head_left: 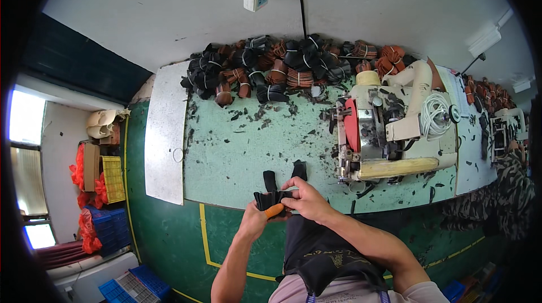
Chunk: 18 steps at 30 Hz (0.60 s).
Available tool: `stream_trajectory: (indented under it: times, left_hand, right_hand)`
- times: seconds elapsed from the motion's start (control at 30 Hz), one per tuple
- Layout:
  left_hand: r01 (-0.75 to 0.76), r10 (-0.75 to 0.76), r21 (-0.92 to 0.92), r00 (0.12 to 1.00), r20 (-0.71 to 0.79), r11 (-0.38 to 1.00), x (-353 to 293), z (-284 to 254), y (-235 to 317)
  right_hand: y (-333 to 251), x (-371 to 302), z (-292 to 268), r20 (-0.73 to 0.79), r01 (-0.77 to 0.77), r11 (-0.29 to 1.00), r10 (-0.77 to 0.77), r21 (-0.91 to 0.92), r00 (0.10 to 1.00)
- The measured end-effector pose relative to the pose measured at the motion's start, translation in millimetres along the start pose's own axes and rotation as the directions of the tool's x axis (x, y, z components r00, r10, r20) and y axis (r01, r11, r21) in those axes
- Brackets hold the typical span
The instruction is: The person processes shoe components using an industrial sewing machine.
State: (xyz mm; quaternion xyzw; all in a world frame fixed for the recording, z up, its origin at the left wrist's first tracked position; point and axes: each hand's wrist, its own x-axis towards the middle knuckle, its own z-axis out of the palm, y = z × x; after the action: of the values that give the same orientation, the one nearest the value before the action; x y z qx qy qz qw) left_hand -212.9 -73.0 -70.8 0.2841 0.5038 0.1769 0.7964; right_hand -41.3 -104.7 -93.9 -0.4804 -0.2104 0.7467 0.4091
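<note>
Just off the table's near edge, my left hand (255, 221) is closed around a small stack of black leather-like pieces (263, 199). An orange sleeve (274, 210) covers what looks like its thumb. My right hand (306, 201) comes in from the right, its fingers pinching the same stack; their tips are partly hidden. One black strip (269, 179) sticks up from the stack toward the table. Another black strip (300, 170) shows beyond my right fingers, and whether it is joined to the stack I cannot tell.
A cream skiving-type machine (375, 128) with a red guard stands on the right of the green table (243, 145). Tied black and brown bundles (276, 71) line the wall. Dark scraps litter the tabletop. A person in camouflage clothing (508, 190) is at far right.
</note>
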Motion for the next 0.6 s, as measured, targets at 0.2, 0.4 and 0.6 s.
stream_trajectory:
  times: [0.2,0.4,0.6]
  left_hand:
    - [-0.031,0.017,-0.130,0.994,-0.105,0.991,2.9,4.2,-7.3]
    - [-0.154,0.120,-0.080,0.937,-0.327,0.985,9.3,-2.9,-7.2]
    - [-0.065,0.026,-0.288,0.990,-0.138,0.955,4.5,-12.0,-4.7]
  right_hand:
    - [2.8,1.7,-1.4,-0.107,0.009,0.954,-0.043,-0.299,0.993]
    - [15.6,17.6,-15.3,-0.187,0.072,0.997,-0.071,-0.004,0.980]
    - [-4.8,23.8,-28.4,-0.170,0.139,0.468,-0.559,-0.873,0.811]
